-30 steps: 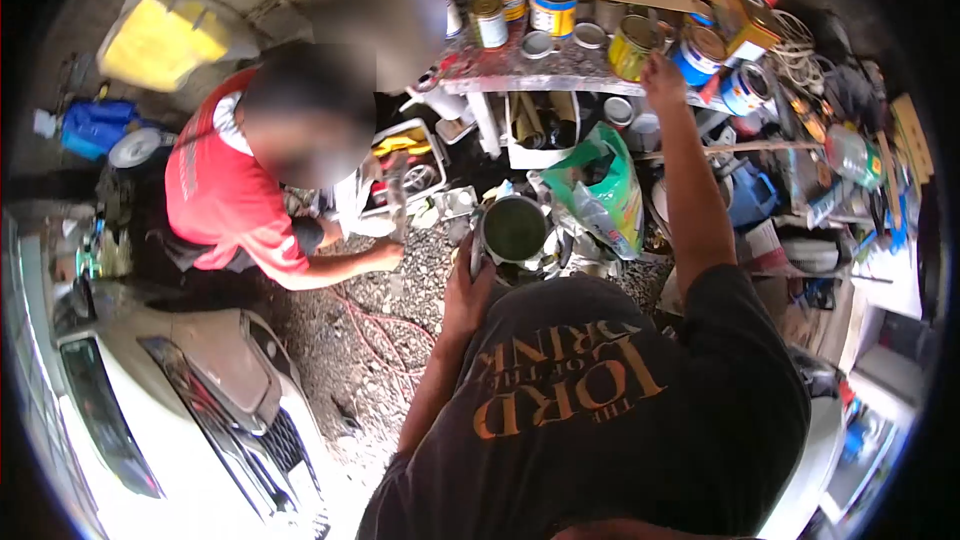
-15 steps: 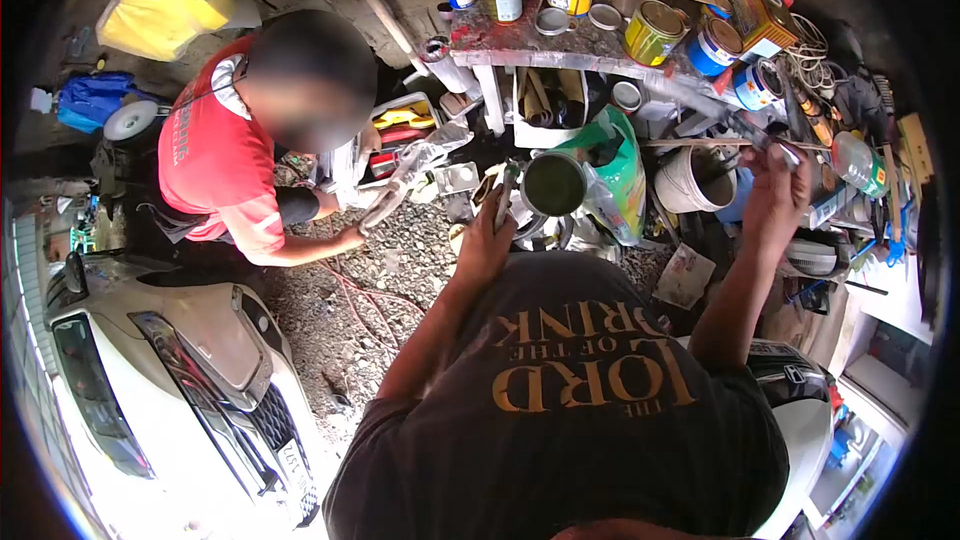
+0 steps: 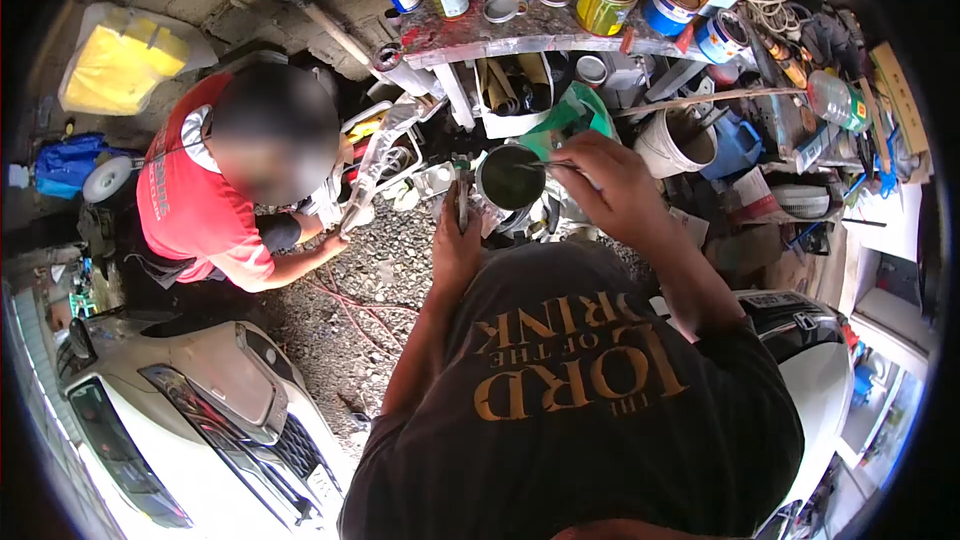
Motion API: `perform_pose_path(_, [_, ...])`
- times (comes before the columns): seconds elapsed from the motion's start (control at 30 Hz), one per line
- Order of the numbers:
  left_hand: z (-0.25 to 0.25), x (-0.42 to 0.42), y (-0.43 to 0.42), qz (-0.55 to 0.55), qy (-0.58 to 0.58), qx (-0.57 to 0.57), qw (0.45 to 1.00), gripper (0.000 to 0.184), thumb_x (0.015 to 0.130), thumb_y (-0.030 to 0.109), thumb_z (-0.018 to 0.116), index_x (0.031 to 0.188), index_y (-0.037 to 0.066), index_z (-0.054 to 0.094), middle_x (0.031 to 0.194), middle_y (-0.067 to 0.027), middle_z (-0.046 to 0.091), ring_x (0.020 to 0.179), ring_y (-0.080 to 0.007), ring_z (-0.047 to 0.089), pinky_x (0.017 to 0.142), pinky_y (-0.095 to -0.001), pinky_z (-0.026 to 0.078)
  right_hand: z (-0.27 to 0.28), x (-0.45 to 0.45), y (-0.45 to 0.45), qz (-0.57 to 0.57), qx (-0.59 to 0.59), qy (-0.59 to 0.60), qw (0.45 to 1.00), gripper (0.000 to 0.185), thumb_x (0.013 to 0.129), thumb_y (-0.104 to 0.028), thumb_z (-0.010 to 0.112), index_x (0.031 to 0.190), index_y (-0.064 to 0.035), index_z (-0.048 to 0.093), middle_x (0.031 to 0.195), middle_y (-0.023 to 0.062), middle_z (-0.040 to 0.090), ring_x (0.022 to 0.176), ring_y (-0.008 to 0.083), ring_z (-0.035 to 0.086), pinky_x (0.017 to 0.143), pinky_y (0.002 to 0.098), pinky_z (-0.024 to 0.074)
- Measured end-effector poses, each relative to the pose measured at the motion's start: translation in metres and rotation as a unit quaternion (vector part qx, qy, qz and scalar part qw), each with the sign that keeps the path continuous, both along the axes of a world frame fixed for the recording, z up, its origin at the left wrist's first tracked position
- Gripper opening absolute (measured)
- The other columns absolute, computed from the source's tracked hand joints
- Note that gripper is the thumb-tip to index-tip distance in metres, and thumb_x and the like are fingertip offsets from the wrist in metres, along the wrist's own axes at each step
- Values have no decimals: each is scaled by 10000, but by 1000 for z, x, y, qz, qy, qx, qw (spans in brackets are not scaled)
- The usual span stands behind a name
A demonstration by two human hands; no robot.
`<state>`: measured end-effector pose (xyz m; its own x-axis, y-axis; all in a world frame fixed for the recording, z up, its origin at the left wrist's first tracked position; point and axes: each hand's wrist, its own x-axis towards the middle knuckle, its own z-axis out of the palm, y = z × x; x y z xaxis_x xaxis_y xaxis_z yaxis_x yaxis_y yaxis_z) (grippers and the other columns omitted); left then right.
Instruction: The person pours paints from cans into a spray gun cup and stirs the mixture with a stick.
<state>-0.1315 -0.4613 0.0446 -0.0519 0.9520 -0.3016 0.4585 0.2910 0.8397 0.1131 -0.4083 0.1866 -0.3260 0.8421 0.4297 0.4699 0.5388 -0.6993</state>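
Note:
In front of my chest is an open round can [image 3: 511, 178] with dark green contents. My left hand [image 3: 458, 245] is wrapped round a slim upright object or handle at the can's left side; its exact form is partly hidden by the fingers. From the right, my right hand [image 3: 608, 185] pinches a thin metal stick [image 3: 545, 163], whose far end reaches over the can's mouth. Behind my right hand lies a green plastic bag [image 3: 575, 117].
A workbench [image 3: 480, 40] with several paint cans stands ahead. A white bucket [image 3: 677, 143] is at the right. A person in red [image 3: 200, 180] crouches at the left, holding a plastic-wrapped piece. Cars [image 3: 215, 380] stand left and right.
My right hand went from the bench's paint cans to the right with the stick, then came back left to the can. The co-worker's plastic-wrapped piece has shifted. The view has turned slightly.

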Motion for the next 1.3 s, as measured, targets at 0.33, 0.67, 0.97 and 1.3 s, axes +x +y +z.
perform_pose_path(0.33, [-8, -9, -4, 27, 6, 153, 988, 614, 949, 90, 582, 1500, -38, 344, 1253, -236, 575, 1097, -286, 582, 962, -401, 461, -38, -5, -41, 28, -47, 22, 998, 219, 918, -144, 667, 1121, -64, 648, 984, 116, 685, 840, 316, 692, 720, 427, 551])
perform_pose_path(0.67, [9, -3, 0, 10, 22, 132, 991, 648, 952, 48, 586, 1530, -34, 305, 1448, -271, 449, 1299, -374, 501, 1067, -442, 415, -55, 9, -37, -70, -11, 21, 997, 248, 951, -182, 638, 1169, -64, 645, 1038, 118, 673, 928, 319, 682, 755, 424, 557])
perform_pose_path(0.97, [17, 1, 1, 13, 18, 102, 995, 651, 926, 23, 576, 1530, 10, 333, 1273, -209, 529, 1044, -279, 570, 934, -410, 474, -45, 16, -49, -14, -37, 30, 999, 227, 926, -139, 646, 1139, -62, 658, 1017, 106, 688, 888, 311, 693, 738, 417, 563])
perform_pose_path(1.3, [7, -2, 3, 7, 30, 100, 995, 646, 917, 69, 592, 1507, -29, 347, 1403, -294, 475, 1295, -444, 480, 1074, -492, 400, -45, 8, -59, -27, -113, 68, 991, 222, 967, -172, 625, 1161, -66, 641, 1018, 131, 684, 918, 339, 685, 765, 425, 559])
